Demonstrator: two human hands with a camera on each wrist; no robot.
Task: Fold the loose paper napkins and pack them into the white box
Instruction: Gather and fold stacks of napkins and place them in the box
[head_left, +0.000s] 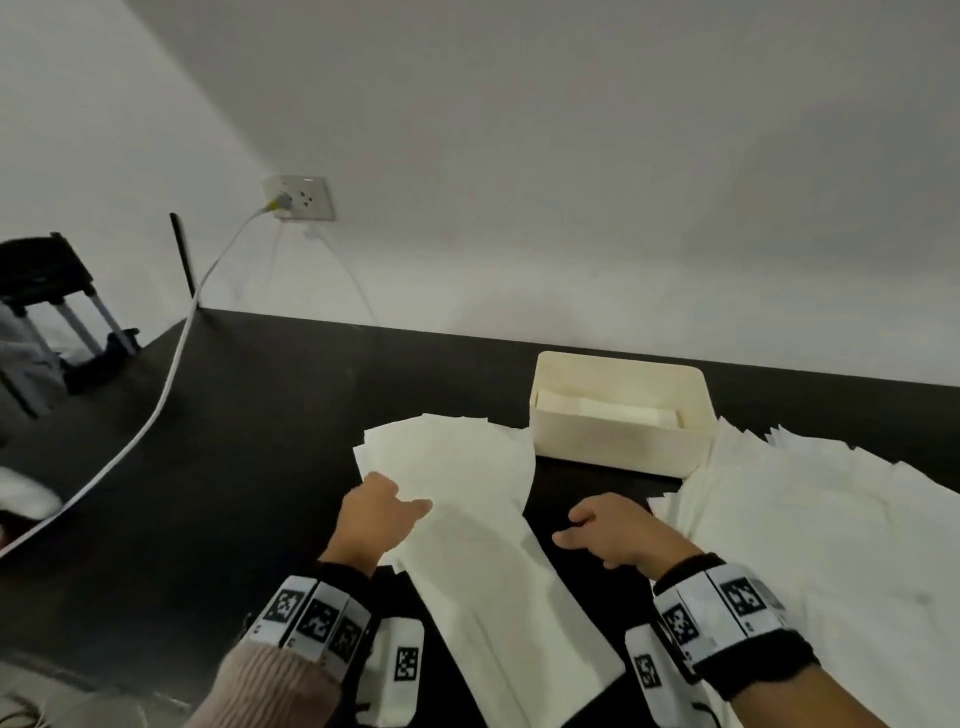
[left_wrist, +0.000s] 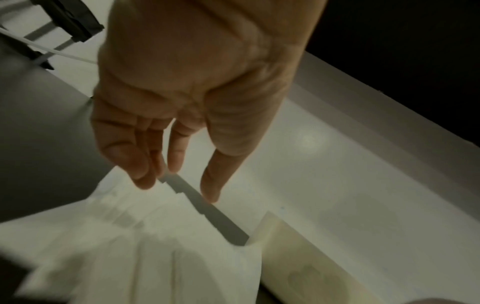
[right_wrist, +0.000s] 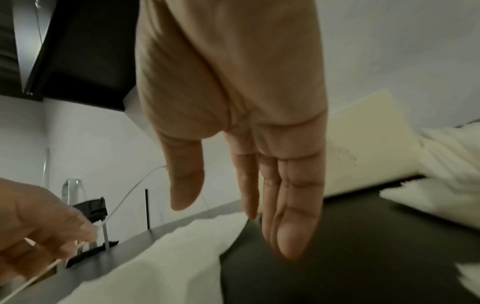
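A fanned stack of white paper napkins (head_left: 457, 478) lies on the dark table (head_left: 234, 441), with a long folded strip (head_left: 498, 613) running toward me. My left hand (head_left: 384, 514) rests at the stack's left edge, thumb on the paper; in the left wrist view its fingers (left_wrist: 140, 164) hang straight and relaxed just above the napkins (left_wrist: 155, 257), holding nothing. My right hand (head_left: 587, 530) hovers over bare table between the two piles, fingers (right_wrist: 291, 205) straight and empty. The white box (head_left: 613, 441) stands behind, with folded napkins (head_left: 608, 405) inside.
A big loose pile of napkins (head_left: 831, 545) spreads at the right, touching the box. A white power cable (head_left: 171, 384) runs from a wall socket (head_left: 298, 197) across the table's left side. A black stand (head_left: 52, 291) sits far left. The wall is close behind the box.
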